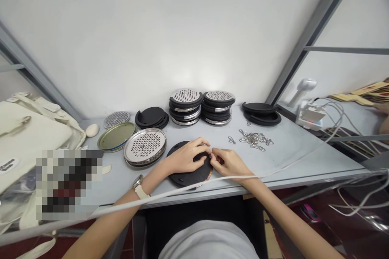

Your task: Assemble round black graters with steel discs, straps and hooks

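A black round disc (188,177) lies at the table's front edge, with a thin coppery line along its right rim. My left hand (190,157) reaches over its top, fingers curved onto the upper right rim and thumb bent on the surface, holding the disc. At that same rim my right hand (226,162) is closed in a pinch; whatever is between its fingertips is too small and covered to name. The two hands' fingertips nearly meet. Left of the disc sits a silver perforated plate (145,145) on a stack of round pieces.
Behind stand two stacks of black rings and perforated plates (186,107) (219,107). Metal clips (255,138) lie to the right, near black discs (261,113). Olive lids (117,135) and a white bag (36,129) are left. A white cable (182,191) crosses in front.
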Action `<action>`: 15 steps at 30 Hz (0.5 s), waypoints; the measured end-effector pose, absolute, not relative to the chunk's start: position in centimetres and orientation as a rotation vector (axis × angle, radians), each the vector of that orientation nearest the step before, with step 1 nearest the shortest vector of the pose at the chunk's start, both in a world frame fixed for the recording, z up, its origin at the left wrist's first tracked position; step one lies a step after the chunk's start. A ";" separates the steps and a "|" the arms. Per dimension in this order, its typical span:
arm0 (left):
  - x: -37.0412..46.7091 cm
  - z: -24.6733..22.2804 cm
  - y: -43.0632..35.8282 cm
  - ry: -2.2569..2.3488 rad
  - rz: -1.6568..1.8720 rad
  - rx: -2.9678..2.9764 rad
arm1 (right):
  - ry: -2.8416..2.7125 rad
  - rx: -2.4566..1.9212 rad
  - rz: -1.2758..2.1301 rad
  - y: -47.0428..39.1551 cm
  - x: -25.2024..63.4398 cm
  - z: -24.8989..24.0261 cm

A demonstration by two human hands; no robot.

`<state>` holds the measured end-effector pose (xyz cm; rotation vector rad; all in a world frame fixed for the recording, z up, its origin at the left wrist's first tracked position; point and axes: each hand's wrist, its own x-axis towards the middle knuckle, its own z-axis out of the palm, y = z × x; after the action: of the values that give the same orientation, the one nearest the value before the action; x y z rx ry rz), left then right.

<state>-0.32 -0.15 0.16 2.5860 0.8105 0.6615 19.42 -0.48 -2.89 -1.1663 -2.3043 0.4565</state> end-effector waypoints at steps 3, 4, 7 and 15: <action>-0.2 0.1 -0.2 0.878 0.680 2.605 | -2.308 -1.199 0.443 -0.3 19.4 -3.0; -0.2 0.2 -0.2 0.901 0.687 2.602 | -2.311 -1.218 0.438 -0.2 19.4 -3.0; -0.2 0.2 -0.3 0.905 0.698 2.573 | -2.351 -1.247 0.428 0.0 19.5 -3.1; -0.1 0.5 -0.6 0.832 0.686 2.532 | -2.417 -1.231 0.420 0.0 19.5 -3.0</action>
<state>-0.09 -0.61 0.54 2.5323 0.8321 0.6861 19.51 -0.02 -3.04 -1.2312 -2.4171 0.4203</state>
